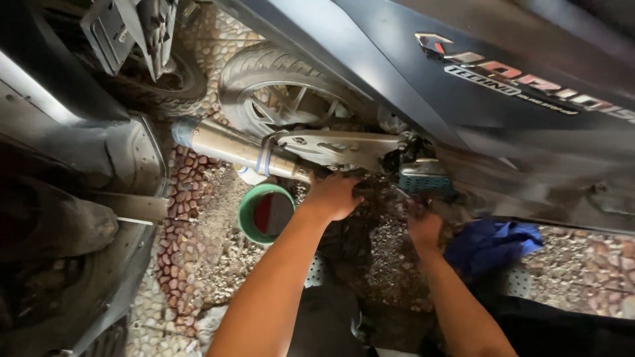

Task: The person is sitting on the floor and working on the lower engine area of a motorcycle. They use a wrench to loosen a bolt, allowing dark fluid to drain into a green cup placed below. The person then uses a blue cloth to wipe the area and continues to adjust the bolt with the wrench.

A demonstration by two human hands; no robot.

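A person crouches beside a dark scooter point(423, 79) on a pebbled pavement point(198, 251), both bare hands working low under its body, below the rear wheel point(278, 92). The left hand point(334, 195) is curled, fingers closed against the underside just below the front end of the silver exhaust pipe point(231, 147); what it grips is hidden by the fingers. The right hand point(423, 228) reaches up toward a ribbed grey footrest point(423, 177) directly above it, its fingers lost in shadow, so whether it holds a tool cannot be told. A green bowl point(266, 213) sits on the ground just to the left of the left wrist, apart from it. A blue rag point(493, 241) lies bunched close beside the right forearm, on its outer side. Judging from the grime, the work goes best with the left hand bracing firmly while the right turns steadily, the bowl kept within reach for loose parts or drips, and the rag used before grip slips.
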